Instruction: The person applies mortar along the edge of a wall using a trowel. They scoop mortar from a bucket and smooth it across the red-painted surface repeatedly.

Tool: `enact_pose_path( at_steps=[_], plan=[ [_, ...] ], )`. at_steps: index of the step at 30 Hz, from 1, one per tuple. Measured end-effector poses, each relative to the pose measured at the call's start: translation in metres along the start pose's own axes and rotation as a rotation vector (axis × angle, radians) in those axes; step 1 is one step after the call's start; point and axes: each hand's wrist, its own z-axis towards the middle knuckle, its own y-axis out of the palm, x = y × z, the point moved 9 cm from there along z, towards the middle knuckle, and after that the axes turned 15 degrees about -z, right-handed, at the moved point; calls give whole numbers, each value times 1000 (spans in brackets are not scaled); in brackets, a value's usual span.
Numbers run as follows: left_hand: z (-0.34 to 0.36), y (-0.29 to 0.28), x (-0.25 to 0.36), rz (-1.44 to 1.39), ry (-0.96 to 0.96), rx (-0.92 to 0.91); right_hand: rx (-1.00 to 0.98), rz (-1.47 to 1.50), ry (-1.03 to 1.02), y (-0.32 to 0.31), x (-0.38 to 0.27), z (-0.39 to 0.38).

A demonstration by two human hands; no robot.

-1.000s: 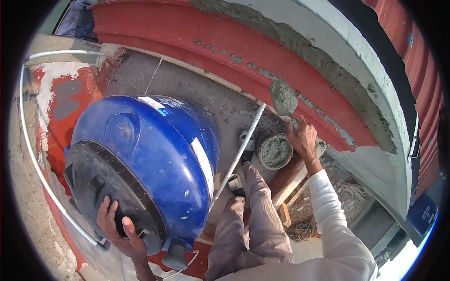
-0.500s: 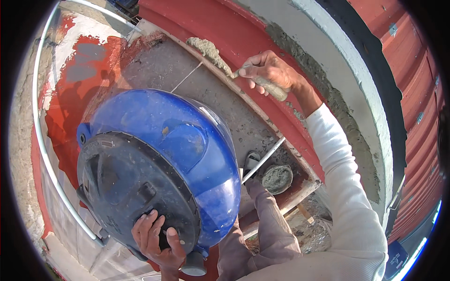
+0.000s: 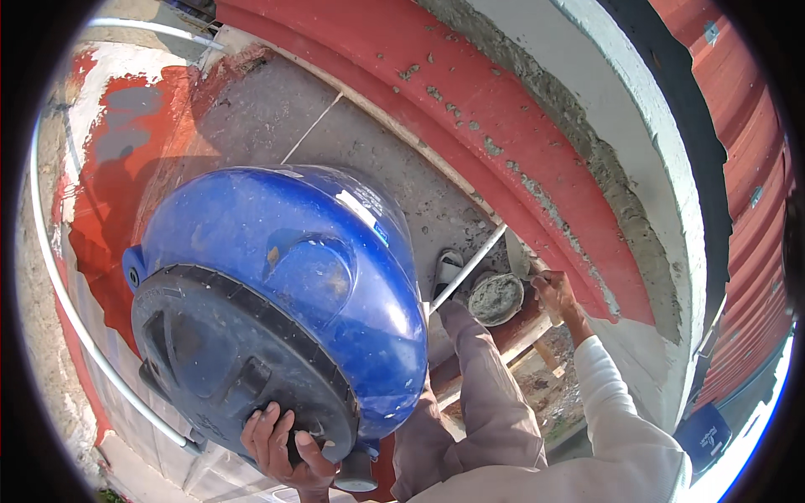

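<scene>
My left hand (image 3: 289,453) rests on the black lid (image 3: 226,344) of a big blue water tank (image 3: 302,243), fingers and thumb apart. Lower right of the tank, my right hand (image 3: 560,300) is closed around the handle of a trowel (image 3: 517,254). The blade is beside the rim of a small bucket of grey wet mortar (image 3: 496,299); I cannot tell whether they touch. Above runs a red-painted ledge (image 3: 478,109) with grey mortar spots, beneath a curved band of fresh mortar (image 3: 620,184).
A white pipe (image 3: 470,268) slants between the tank and the ledge, near my sandalled foot (image 3: 449,268). Another white pipe (image 3: 75,318) curves along the left. Red corrugated sheeting (image 3: 746,193) rises at the right. Wood and rubble (image 3: 549,360) lie below the bucket.
My right hand has swung down from the ledge to the bucket with the trowel. The mortar seen on the blade before no longer shows. My left hand stays on the lid.
</scene>
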Motion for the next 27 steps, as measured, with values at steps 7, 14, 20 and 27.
enact_pose_path(
  at_steps=[7,14,20,27],
  plan=[
    [-19,-9,-19,-72,-15,91,131,-259,209,157,198,19],
    [-6,7,29,169,380,-7,102,-302,606,226,293,3],
    [-27,17,25,1363,456,-50,128,-89,546,288,313,97],
    [-5,-82,-41,323,234,127,666,107,250,327,339,136]
  ],
)
